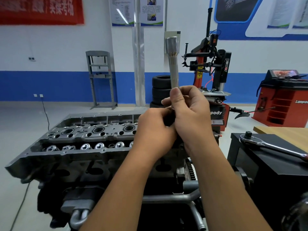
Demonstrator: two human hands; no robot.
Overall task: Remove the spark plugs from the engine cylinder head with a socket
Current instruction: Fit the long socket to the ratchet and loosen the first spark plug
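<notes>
One long silver socket [173,64] is held upright in the middle of the view, above the right end of the engine cylinder head [80,139]. Its wider end is uppermost, and its narrow shaft runs down into the two hands. The right hand [191,112] is wrapped around the lower part of the shaft, with the thumb laid up along it and the fingers curled behind. The left hand [155,129] is brought in against the right hand from the left, its fingers curled at the bottom end of the socket; what is pinched there is hidden between the hands, so it cannot be told whether a spark plug is held.

The one cylinder head is seen lying lengthwise on a stand, below and left of the hands. Three round wells [98,130] are counted along its upper row, and at least six shiny valve springs [85,146] along the lower row, the rest being covered by the left forearm.

One ratchet wrench [273,146] is laid on a black box [270,164] at the right, well apart from the hands. Behind, one stack of three tyres [160,90], one tyre changer [213,67], one red wheel balancer [283,100] and one grey press frame [100,79] are seen against the blue and white wall. One red banner [40,10] is hung at the upper left.
</notes>
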